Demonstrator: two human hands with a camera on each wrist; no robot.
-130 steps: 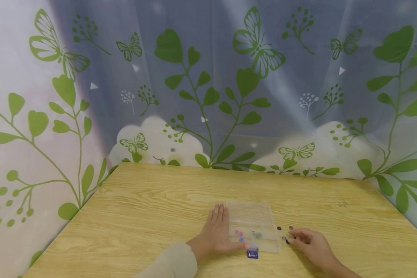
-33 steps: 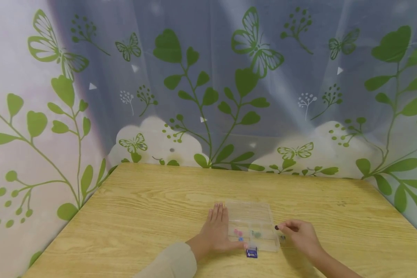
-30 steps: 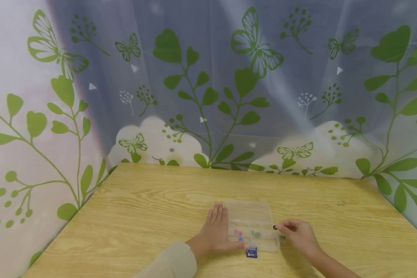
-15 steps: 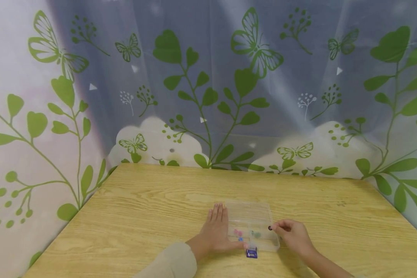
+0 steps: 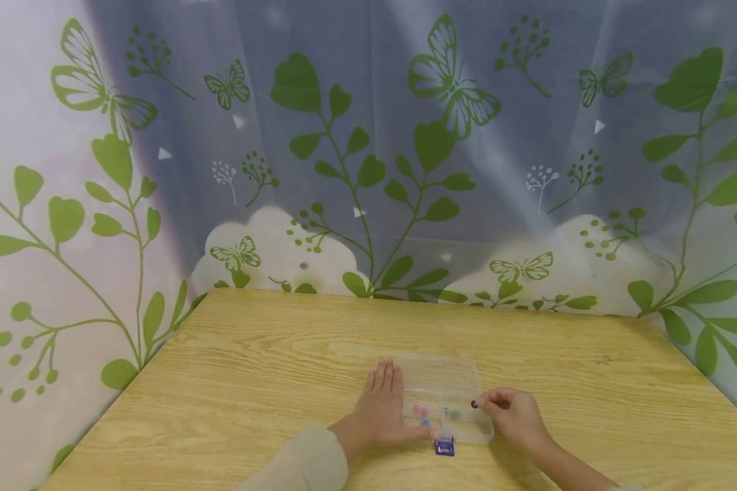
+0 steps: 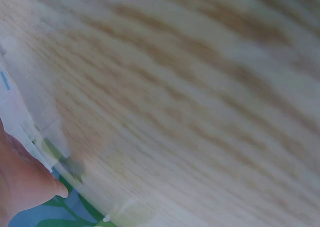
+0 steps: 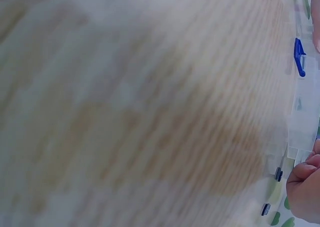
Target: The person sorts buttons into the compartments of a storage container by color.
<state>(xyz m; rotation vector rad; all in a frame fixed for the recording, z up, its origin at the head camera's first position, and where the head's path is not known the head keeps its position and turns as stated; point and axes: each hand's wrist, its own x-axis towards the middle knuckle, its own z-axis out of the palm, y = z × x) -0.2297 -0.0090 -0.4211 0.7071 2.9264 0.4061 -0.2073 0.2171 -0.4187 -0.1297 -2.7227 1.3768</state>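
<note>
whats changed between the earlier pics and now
The right hand was among dark pieces beside the clear box; it now pinches a dark disc and has carried it left, over the box's right side. Unchanged: the left hand along the box's left side, the blue latch, and the pink pieces and green pieces inside.
</note>
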